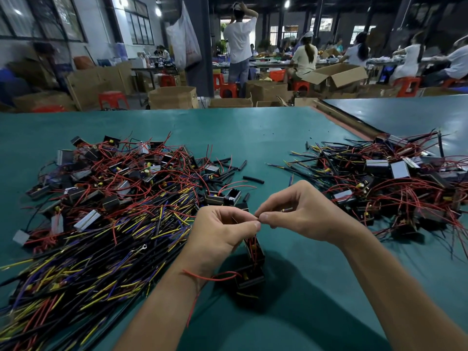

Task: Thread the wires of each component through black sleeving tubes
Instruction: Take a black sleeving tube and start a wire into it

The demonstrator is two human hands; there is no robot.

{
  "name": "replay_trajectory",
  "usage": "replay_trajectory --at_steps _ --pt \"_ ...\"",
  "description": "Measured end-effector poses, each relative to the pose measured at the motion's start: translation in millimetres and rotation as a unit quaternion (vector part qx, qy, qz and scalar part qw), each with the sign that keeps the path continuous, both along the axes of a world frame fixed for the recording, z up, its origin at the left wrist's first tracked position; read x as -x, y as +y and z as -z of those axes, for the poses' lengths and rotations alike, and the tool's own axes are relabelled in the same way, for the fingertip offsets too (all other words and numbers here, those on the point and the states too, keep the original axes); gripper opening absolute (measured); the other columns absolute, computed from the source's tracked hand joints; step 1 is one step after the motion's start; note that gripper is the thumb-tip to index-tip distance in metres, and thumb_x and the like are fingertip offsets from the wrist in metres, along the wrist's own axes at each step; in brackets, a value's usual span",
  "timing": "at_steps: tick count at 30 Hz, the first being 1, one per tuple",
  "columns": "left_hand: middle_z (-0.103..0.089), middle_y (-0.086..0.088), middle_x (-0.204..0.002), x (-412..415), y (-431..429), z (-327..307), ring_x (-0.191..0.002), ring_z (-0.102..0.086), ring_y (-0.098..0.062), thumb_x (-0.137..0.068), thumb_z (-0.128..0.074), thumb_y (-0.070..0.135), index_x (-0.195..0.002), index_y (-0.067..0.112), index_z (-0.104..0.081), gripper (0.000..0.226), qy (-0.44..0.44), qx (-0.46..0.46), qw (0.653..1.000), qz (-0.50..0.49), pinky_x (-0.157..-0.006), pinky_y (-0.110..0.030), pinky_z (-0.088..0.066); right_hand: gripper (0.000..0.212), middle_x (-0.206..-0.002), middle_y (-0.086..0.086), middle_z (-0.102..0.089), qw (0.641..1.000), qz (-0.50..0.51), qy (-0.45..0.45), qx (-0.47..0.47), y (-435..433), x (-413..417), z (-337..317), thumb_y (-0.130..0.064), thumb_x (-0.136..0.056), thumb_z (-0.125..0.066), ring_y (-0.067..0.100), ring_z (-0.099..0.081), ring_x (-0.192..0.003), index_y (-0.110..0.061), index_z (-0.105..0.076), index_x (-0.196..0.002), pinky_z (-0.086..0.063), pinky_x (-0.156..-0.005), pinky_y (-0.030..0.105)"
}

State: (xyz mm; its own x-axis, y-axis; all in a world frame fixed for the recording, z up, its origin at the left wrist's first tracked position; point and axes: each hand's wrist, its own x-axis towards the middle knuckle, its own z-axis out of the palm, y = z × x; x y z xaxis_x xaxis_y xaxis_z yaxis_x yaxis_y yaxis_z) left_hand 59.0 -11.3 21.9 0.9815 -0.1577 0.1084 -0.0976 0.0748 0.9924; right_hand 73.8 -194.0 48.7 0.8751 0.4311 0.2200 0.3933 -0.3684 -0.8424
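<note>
My left hand (222, 231) pinches the wires of a black component (253, 264) that hangs below it over the green table (253, 133). A second black component (249, 278) with a loose red wire (202, 277) sits just beneath. My right hand (301, 211) pinches something thin at its thumb and forefinger, tip to tip with the left thumb; I cannot tell whether it is a wire end or a sleeve. Short black sleeving tubes (253, 179) lie scattered beyond my hands.
A large heap of components with red, yellow and blue wires (114, 198) covers the left of the table. Another heap (395, 178) lies at the right. Beyond the table edge stand cardboard boxes (173, 97), red stools and several seated and standing people.
</note>
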Motion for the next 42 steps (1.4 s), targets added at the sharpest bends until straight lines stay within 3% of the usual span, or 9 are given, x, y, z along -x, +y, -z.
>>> replay_trajectory --at_steps 4,12,16,21,26,29,34,38,42 --pt "-0.061 0.003 -0.046 1.5 -1.3 -0.7 -0.034 -0.045 0.001 -0.074 -0.072 -0.013 -0.066 0.003 -0.072 0.018 -0.025 -0.008 1.0 -0.004 -0.039 -0.008 -0.033 0.011 -0.071 -0.007 -0.074 1.0 0.008 0.008 0.013 -2.9 -0.4 -0.1 -0.005 -0.083 -0.073 0.0 -0.062 -0.066 -0.013 -0.079 -0.088 -0.047 -0.064 0.016" --pt "-0.06 -0.005 -0.052 -2.6 1.7 -0.2 -0.034 -0.034 -0.008 -0.077 -0.074 0.0 -0.063 0.011 -0.075 0.018 0.005 -0.001 1.0 -0.026 -0.036 -0.016 -0.025 0.015 -0.068 0.011 -0.072 0.999 0.021 0.005 -0.033 -2.2 -1.2 -0.3 0.0 -0.079 -0.076 0.01 -0.058 -0.063 -0.014 -0.078 -0.078 -0.046 -0.06 0.026" --pt "-0.065 -0.003 -0.055 -0.8 2.8 -0.3 -0.034 -0.036 -0.007 -0.08 -0.073 0.002 -0.065 0.013 -0.076 0.018 0.01 0.003 1.0 -0.021 -0.035 -0.014 -0.03 0.016 -0.073 0.008 -0.075 0.999 0.023 -0.025 -0.043 0.8 -0.4 0.5 0.001 -0.077 -0.078 0.012 -0.063 -0.067 -0.015 -0.078 -0.079 -0.051 -0.065 0.029" --pt "-0.068 -0.004 -0.061 -0.3 5.5 -0.8 -0.039 -0.04 -0.008 -0.082 -0.072 0.006 -0.068 0.014 -0.078 0.017 0.03 0.007 1.0 -0.001 -0.037 -0.016 -0.034 0.016 -0.07 0.002 -0.074 0.997 0.018 -0.041 -0.068 5.2 -0.5 1.7 0.001 -0.076 -0.078 0.007 -0.065 -0.065 -0.016 -0.077 -0.076 -0.051 -0.064 0.018" --pt "-0.069 -0.005 -0.062 0.3 6.2 -1.5 -0.039 -0.042 -0.007 -0.084 -0.068 0.002 -0.069 0.014 -0.078 0.022 0.042 0.014 0.999 0.014 -0.038 -0.016 -0.036 0.024 -0.074 0.005 -0.072 0.992 0.006 -0.005 -0.124 7.3 -2.1 4.8 0.004 -0.073 -0.079 0.017 -0.067 -0.07 -0.014 -0.068 -0.084 -0.056 -0.072 0.028" --pt "-0.069 -0.005 -0.063 1.6 7.4 -2.4 -0.041 -0.042 -0.009 -0.082 -0.071 0.005 -0.071 0.014 -0.079 0.016 0.031 -0.001 0.999 0.036 -0.04 -0.017 -0.035 0.022 -0.076 0.005 -0.073 0.994 -0.004 0.01 -0.108 4.4 -3.1 5.7 0.002 -0.075 -0.079 0.012 -0.066 -0.071 -0.015 -0.073 -0.088 -0.055 -0.071 0.023" --pt "-0.069 -0.004 -0.062 1.0 10.1 -3.8 -0.041 -0.041 -0.009 -0.08 -0.071 0.005 -0.072 0.011 -0.078 0.013 0.015 -0.015 0.998 0.058 -0.04 -0.017 -0.035 0.005 -0.077 0.013 -0.074 0.998 -0.023 0.005 -0.057 3.2 -1.1 1.9 -0.014 -0.077 -0.078 0.014 -0.064 -0.07 -0.013 -0.076 -0.081 -0.052 -0.069 0.028" --pt "-0.066 -0.006 -0.06 0.5 9.9 -2.1 -0.041 -0.04 -0.009 -0.079 -0.071 0.0 -0.072 0.01 -0.077 0.013 0.023 -0.019 0.998 0.058 -0.04 -0.018 -0.034 0.012 -0.07 0.007 -0.071 0.997 -0.034 0.008 -0.063 1.7 -0.9 0.9 -0.004 -0.08 -0.076 0.01 -0.061 -0.067 -0.014 -0.075 -0.074 -0.05 -0.065 0.02" --pt "-0.059 -0.006 -0.055 2.3 6.2 0.1 -0.04 -0.039 -0.009 -0.074 -0.076 0.0 -0.07 0.009 -0.076 0.009 0.019 -0.027 0.998 0.049 -0.04 -0.019 -0.031 0.019 -0.07 0.004 -0.071 0.997 -0.031 0.015 -0.063 3.1 0.0 1.4 0.002 -0.081 -0.074 0.012 -0.061 -0.068 -0.015 -0.072 -0.073 -0.05 -0.066 0.021"
